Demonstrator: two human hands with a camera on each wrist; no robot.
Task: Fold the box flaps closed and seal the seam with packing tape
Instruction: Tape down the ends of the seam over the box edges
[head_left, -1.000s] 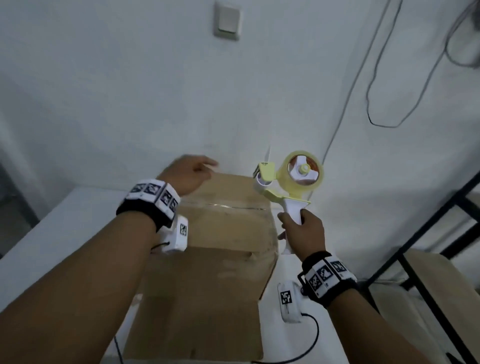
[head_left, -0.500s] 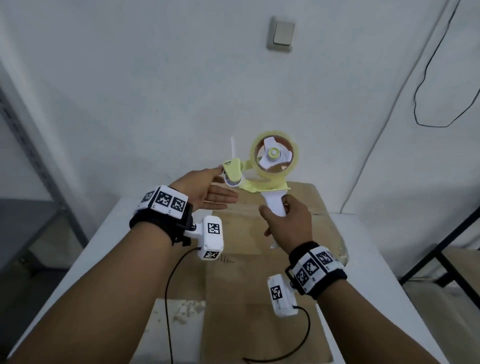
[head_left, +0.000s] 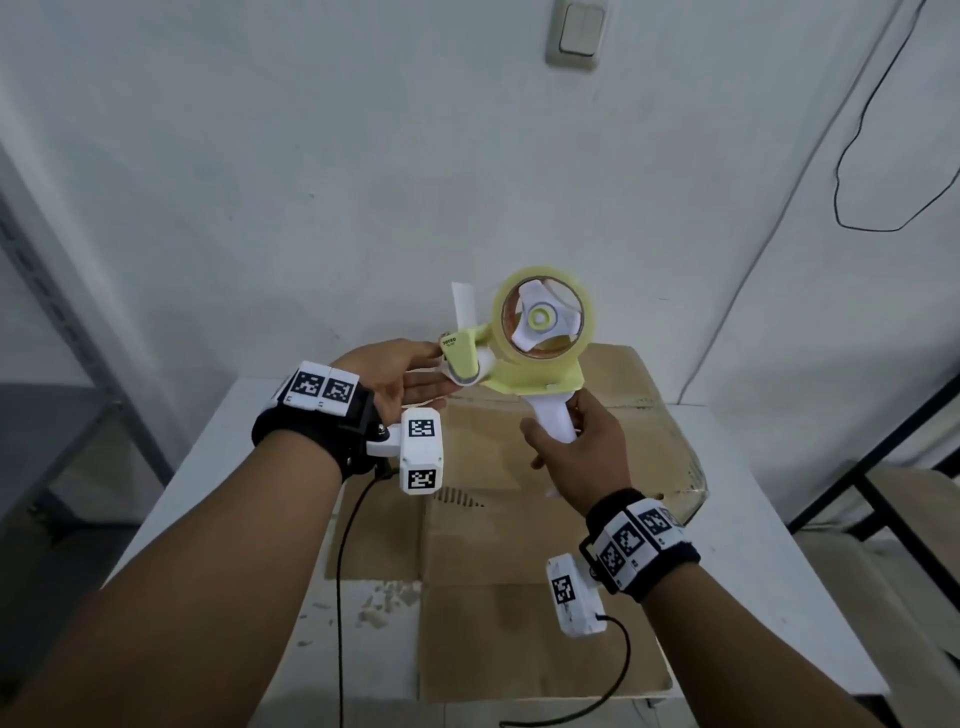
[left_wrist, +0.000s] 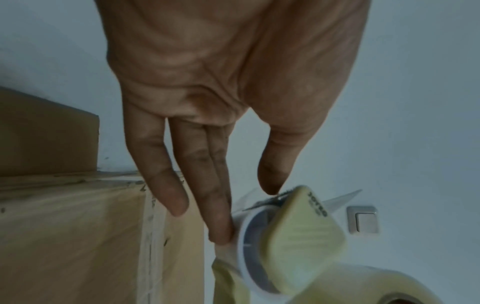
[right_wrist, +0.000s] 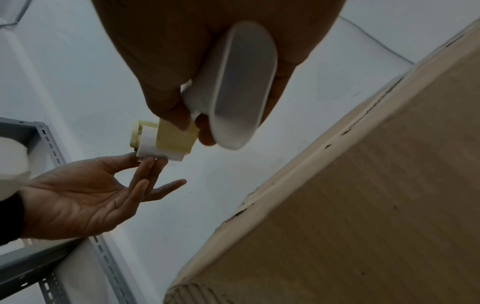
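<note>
Head view: right hand (head_left: 574, 457) grips the tape dispenser (head_left: 524, 353) above the cardboard box (head_left: 519, 545); left hand (head_left: 400, 379), fingers straight, touches its roller at nine o'clock, nearer the loose tape end (head_left: 464, 306).

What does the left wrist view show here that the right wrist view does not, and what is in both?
Only the left wrist view shows the tape roll, the light switch and a taped seam on the box. Only the right wrist view shows the right hand gripping the dispenser's white handle, plus grey shelving. Both show the left hand touching the dispenser's front roller.
</note>
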